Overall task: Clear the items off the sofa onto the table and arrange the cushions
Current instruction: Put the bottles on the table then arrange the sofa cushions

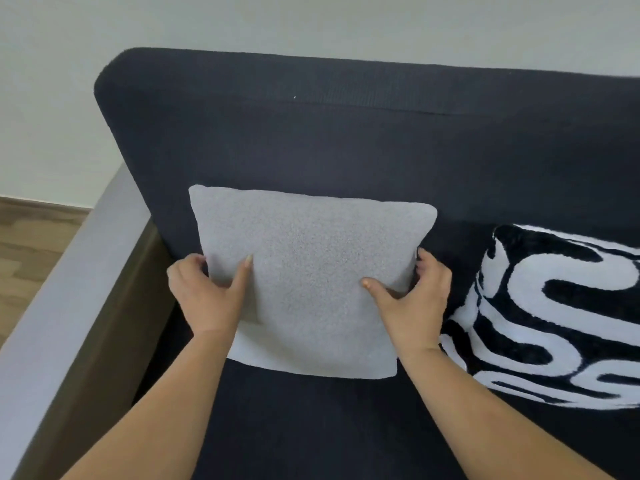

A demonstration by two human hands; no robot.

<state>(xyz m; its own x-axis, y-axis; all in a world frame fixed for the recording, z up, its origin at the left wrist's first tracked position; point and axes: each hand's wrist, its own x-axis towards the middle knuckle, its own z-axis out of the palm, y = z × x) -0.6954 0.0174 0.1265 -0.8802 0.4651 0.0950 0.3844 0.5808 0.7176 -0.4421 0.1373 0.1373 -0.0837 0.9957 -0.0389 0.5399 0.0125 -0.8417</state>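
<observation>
A square grey cushion (311,265) leans upright against the dark backrest of the sofa (346,140), its lower edge on the seat. My left hand (207,292) grips its left edge, thumb on the front and fingers behind. On the cushion's right edge, my right hand (412,303) holds it the same way. A black-and-white patterned cushion (554,317) rests on the seat just to the right, close to my right hand.
The sofa's grey armrest (69,299) runs along the left. Beyond it lie a wooden floor (31,237) and a pale wall (311,22). Dark seat fabric (311,427) shows between my forearms.
</observation>
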